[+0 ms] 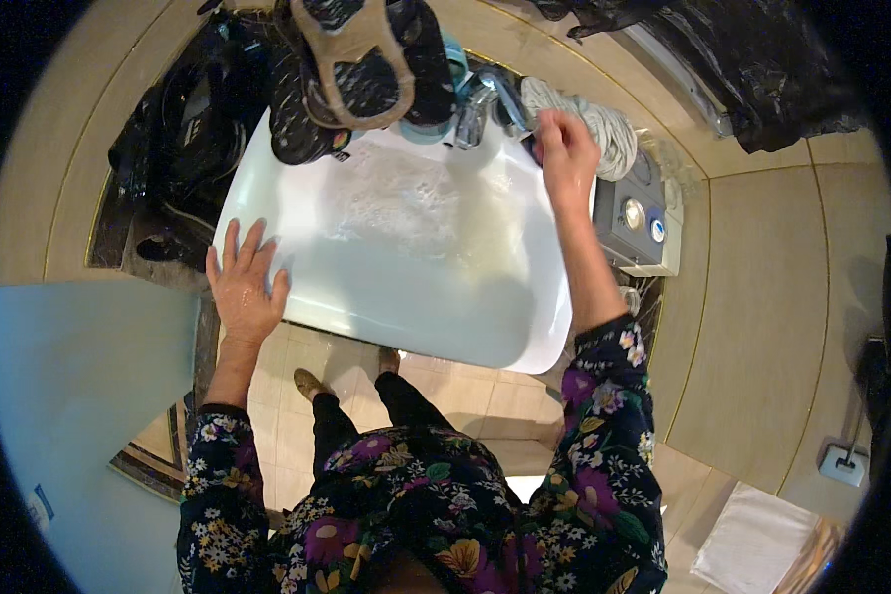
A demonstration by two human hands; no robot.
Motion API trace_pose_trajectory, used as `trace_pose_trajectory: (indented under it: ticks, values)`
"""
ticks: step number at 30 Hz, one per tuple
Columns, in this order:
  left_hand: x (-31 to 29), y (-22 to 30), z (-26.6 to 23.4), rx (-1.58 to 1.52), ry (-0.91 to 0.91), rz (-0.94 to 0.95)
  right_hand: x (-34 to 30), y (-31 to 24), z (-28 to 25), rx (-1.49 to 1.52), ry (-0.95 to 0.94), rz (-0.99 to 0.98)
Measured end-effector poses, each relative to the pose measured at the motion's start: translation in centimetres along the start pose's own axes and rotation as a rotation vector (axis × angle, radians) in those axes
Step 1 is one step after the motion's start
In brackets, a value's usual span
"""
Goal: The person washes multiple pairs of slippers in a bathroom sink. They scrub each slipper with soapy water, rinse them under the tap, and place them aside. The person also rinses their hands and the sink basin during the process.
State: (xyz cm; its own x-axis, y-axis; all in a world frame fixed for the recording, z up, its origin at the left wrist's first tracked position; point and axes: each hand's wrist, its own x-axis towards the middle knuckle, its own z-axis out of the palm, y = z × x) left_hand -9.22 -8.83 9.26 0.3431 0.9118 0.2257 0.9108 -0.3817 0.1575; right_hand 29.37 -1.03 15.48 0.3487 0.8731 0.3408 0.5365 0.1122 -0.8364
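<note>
A wide white sink lies in front of me, with pale, frothy water in it. Flat on its left rim rests my left hand, wet, the fingers spread and holding nothing. My right hand is raised over the far right rim, fingers curled together beside the metal tap. What those fingers hold, if anything, is hidden. Behind the basin stands a pair of black shoes or sandals with a brown strap, overhanging the far edge. A coil of pale grey rope sits just past my right hand.
On the right ledge stands a grey box with round knobs. Black bags crowd the left ledge, and black plastic hangs at the upper right. A light blue panel is on the left, a white cloth-like sheet at lower right.
</note>
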Motion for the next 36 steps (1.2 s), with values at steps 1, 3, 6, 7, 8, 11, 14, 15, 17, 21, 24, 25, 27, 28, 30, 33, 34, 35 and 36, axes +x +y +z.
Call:
trace_pose_trajectory:
  ticks: [1, 3, 6, 7, 8, 11, 14, 15, 17, 21, 24, 25, 27, 28, 30, 33, 34, 35, 36]
  values:
    - [0.0, -0.2, 0.0, 0.005, -0.009, -0.003, 2.4, 0.4, 0.1, -0.024, -0.036, -0.016]
    - [-0.1, -0.3, -0.4, 0.019, -0.036, -0.019, 6.1, 1.2, 2.0, -0.050, -0.085, -0.049]
    - [0.4, -0.4, -0.6, 0.013, -0.051, -0.019, 11.4, 5.6, 4.5, -0.169, -0.247, 0.071]
    - [0.3, -0.5, -0.4, 0.013, -0.049, -0.015, 12.1, 6.7, 5.1, -0.110, -0.333, 0.161]
    - [0.2, -0.6, -0.3, 0.013, -0.046, -0.011, 12.8, 7.8, 5.5, -0.051, -0.419, 0.250]
    - [0.2, -0.7, -0.4, 0.008, -0.039, -0.034, 12.6, 8.2, 6.9, 0.057, -0.498, 0.351]
    - [0.4, -0.9, 0.4, 0.010, -0.046, -0.020, 13.8, 12.1, 6.8, 0.111, -0.542, 0.419]
    - [0.4, -1.0, 0.3, 0.021, -0.044, -0.018, 14.2, 12.2, 7.0, 0.157, -0.603, 0.429]
    - [0.2, -0.9, 0.1, 0.002, -0.045, -0.035, 14.9, 12.4, 7.6, 0.249, -0.719, 0.450]
    - [0.4, -1.1, 0.2, -0.012, -0.050, -0.041, 15.8, 13.1, 8.6, 0.291, -0.775, 0.354]
    - [0.4, -1.1, 0.2, -0.007, -0.046, -0.044, 16.1, 12.9, 9.0, 0.133, -0.686, 0.421]
    - [0.4, -1.1, 0.3, -0.006, -0.040, -0.043, 16.1, 13.1, 9.1, 0.114, -0.650, 0.464]
    - [0.4, -1.2, 0.4, -0.009, -0.044, -0.042, 16.1, 13.2, 9.4, 0.077, -0.583, 0.549]
    - [0.3, -1.3, 0.4, -0.007, -0.048, -0.045, 15.8, 13.1, 9.4, 0.174, -0.556, 0.637]
    - [0.2, -1.5, 0.2, 0.003, -0.055, -0.043, 15.6, 13.6, 9.9, 0.158, -0.581, 0.506]
    - [0.5, -1.2, 0.1, 0.016, -0.066, -0.045, 17.7, 17.9, 10.2, 0.167, -0.699, 0.489]
    - [0.6, -1.1, 0.2, 0.016, -0.070, -0.044, 18.2, 20.3, 10.6, 0.123, -0.729, 0.399]
    - [0.8, -1.1, 0.3, 0.016, -0.073, -0.039, 19.4, 23.1, 10.6, 0.058, -0.787, 0.290]
    - [1.0, -1.1, 0.4, 0.013, -0.074, -0.033, 20.6, 25.8, 10.4, -0.005, -0.836, 0.177]
